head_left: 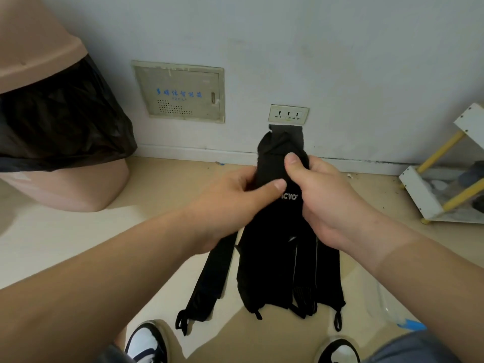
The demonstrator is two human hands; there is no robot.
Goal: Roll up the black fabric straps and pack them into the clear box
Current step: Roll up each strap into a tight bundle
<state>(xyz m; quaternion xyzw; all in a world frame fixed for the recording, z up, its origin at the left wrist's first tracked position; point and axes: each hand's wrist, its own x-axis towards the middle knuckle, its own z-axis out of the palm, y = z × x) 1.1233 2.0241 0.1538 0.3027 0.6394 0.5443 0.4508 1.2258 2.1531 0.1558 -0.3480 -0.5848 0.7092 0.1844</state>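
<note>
As fingers (pixel 272 186) grip straps (pixel 275 260), bin (pixel 65 189), rack (pixel 419 189) nearby

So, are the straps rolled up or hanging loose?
Mostly loose. The left hand and right hand grip the straps near the top; the long ends hang straight down. Whether rolling has begun inside the grip, cannot tell.

We see a pink bin (pixel 65 189) lined with a black bag (pixel 60 119) at the left, standing on the beige floor (pixel 146 184). On the wall (pixel 314 48) are a metal panel (pixel 180 93) and a socket (pixel 288 115). A white rack (pixel 419 189) with yellow rods stands at the right.
</note>
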